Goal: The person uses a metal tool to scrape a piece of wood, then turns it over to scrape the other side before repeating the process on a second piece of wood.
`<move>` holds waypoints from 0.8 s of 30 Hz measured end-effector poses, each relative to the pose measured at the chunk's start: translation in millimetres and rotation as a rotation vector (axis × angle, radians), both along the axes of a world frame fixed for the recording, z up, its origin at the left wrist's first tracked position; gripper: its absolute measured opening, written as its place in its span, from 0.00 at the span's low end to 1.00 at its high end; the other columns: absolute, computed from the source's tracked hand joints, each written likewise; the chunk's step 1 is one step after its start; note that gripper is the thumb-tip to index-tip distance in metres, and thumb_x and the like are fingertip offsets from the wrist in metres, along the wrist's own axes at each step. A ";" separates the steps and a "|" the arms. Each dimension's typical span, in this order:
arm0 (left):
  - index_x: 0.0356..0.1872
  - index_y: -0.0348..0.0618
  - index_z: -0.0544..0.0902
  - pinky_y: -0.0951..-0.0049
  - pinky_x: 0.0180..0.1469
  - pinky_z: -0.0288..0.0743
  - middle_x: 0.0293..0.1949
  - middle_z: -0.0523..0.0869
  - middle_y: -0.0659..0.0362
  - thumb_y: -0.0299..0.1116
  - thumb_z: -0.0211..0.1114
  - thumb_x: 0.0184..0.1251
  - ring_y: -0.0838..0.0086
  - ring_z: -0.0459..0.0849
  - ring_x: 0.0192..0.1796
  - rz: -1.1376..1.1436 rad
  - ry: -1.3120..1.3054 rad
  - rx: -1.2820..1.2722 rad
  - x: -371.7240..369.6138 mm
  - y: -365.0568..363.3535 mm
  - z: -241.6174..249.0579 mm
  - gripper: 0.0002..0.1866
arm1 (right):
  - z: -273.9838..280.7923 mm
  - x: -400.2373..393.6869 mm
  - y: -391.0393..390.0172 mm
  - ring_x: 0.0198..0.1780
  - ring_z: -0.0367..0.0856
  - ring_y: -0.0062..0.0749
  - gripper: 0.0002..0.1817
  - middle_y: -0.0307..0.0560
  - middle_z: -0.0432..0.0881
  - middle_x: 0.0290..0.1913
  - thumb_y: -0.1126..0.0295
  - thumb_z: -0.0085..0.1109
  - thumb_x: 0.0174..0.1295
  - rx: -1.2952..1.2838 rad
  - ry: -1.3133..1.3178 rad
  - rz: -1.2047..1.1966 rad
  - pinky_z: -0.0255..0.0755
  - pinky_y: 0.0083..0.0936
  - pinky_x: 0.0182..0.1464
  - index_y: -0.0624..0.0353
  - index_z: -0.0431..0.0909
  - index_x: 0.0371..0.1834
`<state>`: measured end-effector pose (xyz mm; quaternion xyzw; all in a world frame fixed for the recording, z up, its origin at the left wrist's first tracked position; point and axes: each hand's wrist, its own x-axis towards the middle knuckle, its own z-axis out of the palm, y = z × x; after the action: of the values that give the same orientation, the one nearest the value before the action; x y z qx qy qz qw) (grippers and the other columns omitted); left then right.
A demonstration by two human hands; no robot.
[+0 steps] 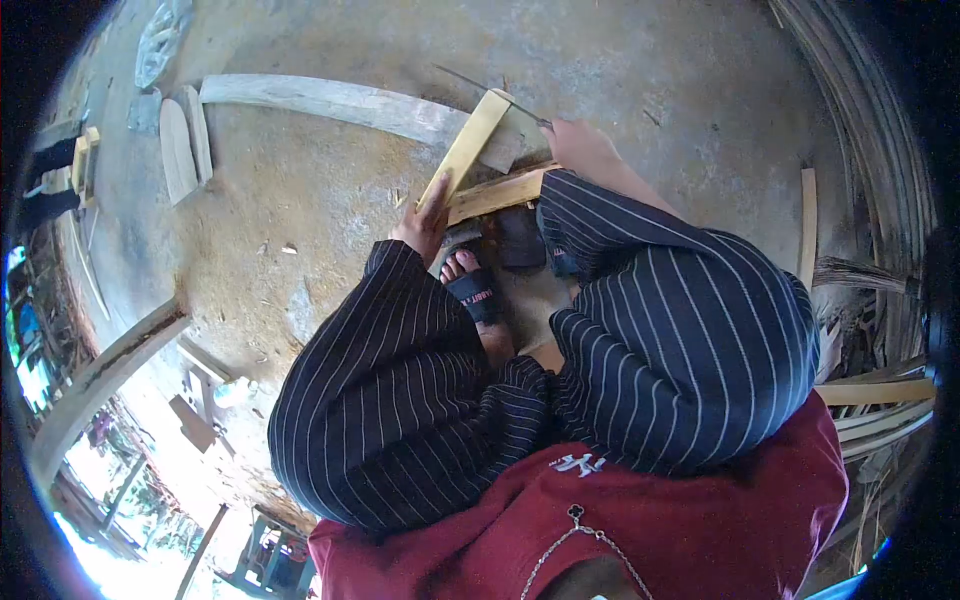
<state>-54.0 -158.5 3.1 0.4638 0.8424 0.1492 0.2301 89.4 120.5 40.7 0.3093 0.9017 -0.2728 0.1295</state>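
My left hand (422,222) is closed around the lower end of a pale yellow strip of wood or bamboo (468,143), which slants up and away to the right. In my right hand (580,145) is a long, thin-bladed knife (520,108), its handle mostly hidden by the fingers. The blade crosses the far end of the strip, and its tip points to the upper left. Below the strip a rough piece of wood (498,195) lies just in front of my sandalled feet (470,285).
A long grey board (330,100) lies on the concrete floor ahead, with flat rounded wood pieces (180,145) at its left end. A curved beam (105,375) stands at left. Bundled long strips (875,130) line the right side. Another person's dark sleeve (50,205) shows far left.
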 end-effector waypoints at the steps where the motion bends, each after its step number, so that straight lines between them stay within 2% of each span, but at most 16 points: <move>1: 0.70 0.80 0.55 0.48 0.31 0.79 0.38 0.77 0.39 0.47 0.55 0.69 0.41 0.82 0.33 -0.006 0.018 -0.027 -1.3 0.5 0.0 0.30 | -8.3 1.7 0.0 0.39 0.80 0.60 0.20 0.62 0.82 0.36 0.56 0.42 0.69 0.003 0.007 -0.016 0.74 0.51 0.40 0.61 0.76 0.39; 3: 0.70 0.80 0.54 0.47 0.31 0.79 0.38 0.77 0.39 0.47 0.54 0.69 0.40 0.82 0.34 -0.003 0.045 -0.081 -1.0 -1.2 -1.9 0.30 | -26.9 7.6 -1.2 0.40 0.80 0.59 0.20 0.61 0.82 0.36 0.55 0.42 0.69 0.010 0.014 -0.034 0.75 0.50 0.41 0.61 0.76 0.39; 6: 0.70 0.80 0.54 0.46 0.32 0.78 0.37 0.77 0.38 0.47 0.53 0.70 0.38 0.82 0.36 -0.001 -0.029 0.059 -1.6 -4.6 -6.6 0.30 | -13.1 48.0 1.1 0.41 0.80 0.60 0.20 0.60 0.82 0.36 0.53 0.44 0.68 0.065 0.073 0.069 0.75 0.49 0.43 0.60 0.76 0.41; 9: 0.70 0.78 0.54 0.46 0.33 0.78 0.37 0.78 0.37 0.47 0.54 0.69 0.37 0.81 0.37 0.015 -0.082 0.003 -6.4 -3.8 -3.1 0.30 | -14.3 68.8 -4.6 0.43 0.80 0.59 0.21 0.60 0.82 0.37 0.52 0.45 0.67 0.020 -0.025 -0.146 0.76 0.48 0.45 0.58 0.77 0.42; 12: 0.70 0.75 0.55 0.47 0.36 0.78 0.41 0.79 0.37 0.45 0.56 0.68 0.39 0.82 0.38 0.032 -0.131 0.066 -2.8 -5.8 -10.0 0.31 | 1.2 57.2 -7.5 0.45 0.81 0.59 0.21 0.60 0.82 0.38 0.52 0.44 0.67 -0.006 -0.070 -0.139 0.76 0.48 0.46 0.59 0.77 0.41; 14: 0.70 0.74 0.56 0.48 0.35 0.78 0.43 0.79 0.39 0.44 0.56 0.68 0.41 0.82 0.38 0.057 -0.146 0.206 -6.4 -1.2 -9.8 0.31 | -10.5 45.6 2.0 0.44 0.81 0.58 0.21 0.60 0.82 0.38 0.52 0.43 0.67 0.029 -0.063 -0.063 0.76 0.48 0.45 0.59 0.77 0.41; 15: 0.69 0.74 0.57 0.49 0.34 0.79 0.43 0.80 0.43 0.42 0.57 0.67 0.43 0.83 0.37 0.097 -0.062 0.167 -4.7 -2.7 -8.0 0.31 | -9.5 36.9 3.9 0.44 0.81 0.58 0.21 0.61 0.82 0.38 0.52 0.43 0.67 0.044 -0.056 -0.029 0.76 0.48 0.44 0.59 0.77 0.41; 18: 0.69 0.74 0.58 0.50 0.32 0.79 0.43 0.79 0.42 0.42 0.57 0.67 0.43 0.83 0.36 0.068 -0.049 0.007 -11.7 -6.7 -4.1 0.31 | -1.7 11.9 10.9 0.41 0.81 0.58 0.21 0.61 0.82 0.38 0.53 0.42 0.68 0.024 -0.032 0.140 0.75 0.48 0.43 0.59 0.78 0.40; 19: 0.69 0.77 0.58 0.50 0.32 0.78 0.43 0.79 0.41 0.43 0.56 0.68 0.43 0.83 0.36 0.014 -0.018 0.082 -13.0 -10.9 -15.9 0.30 | -3.7 2.9 11.0 0.40 0.82 0.58 0.21 0.61 0.82 0.38 0.54 0.41 0.68 0.031 -0.010 0.121 0.75 0.48 0.42 0.59 0.78 0.39; 21: 0.70 0.72 0.58 0.53 0.32 0.79 0.42 0.79 0.42 0.39 0.57 0.67 0.46 0.83 0.36 0.010 0.015 0.100 -7.1 -8.7 -15.2 0.31 | -10.4 -9.1 7.1 0.39 0.82 0.57 0.21 0.60 0.82 0.37 0.54 0.41 0.69 0.035 0.030 0.084 0.75 0.48 0.41 0.59 0.78 0.38; 24: 0.71 0.62 0.58 0.57 0.37 0.79 0.43 0.79 0.42 0.32 0.58 0.65 0.49 0.83 0.40 -0.026 -0.109 0.228 -10.1 -4.7 -4.5 0.33 | -9.5 -11.7 2.3 0.37 0.81 0.58 0.18 0.61 0.81 0.32 0.58 0.44 0.68 -0.014 0.057 0.009 0.73 0.49 0.41 0.62 0.77 0.38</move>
<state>-64.2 -163.2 -1.4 0.4890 0.8002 0.2659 0.2231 77.7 122.8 31.2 0.2965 0.9045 -0.2873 0.1071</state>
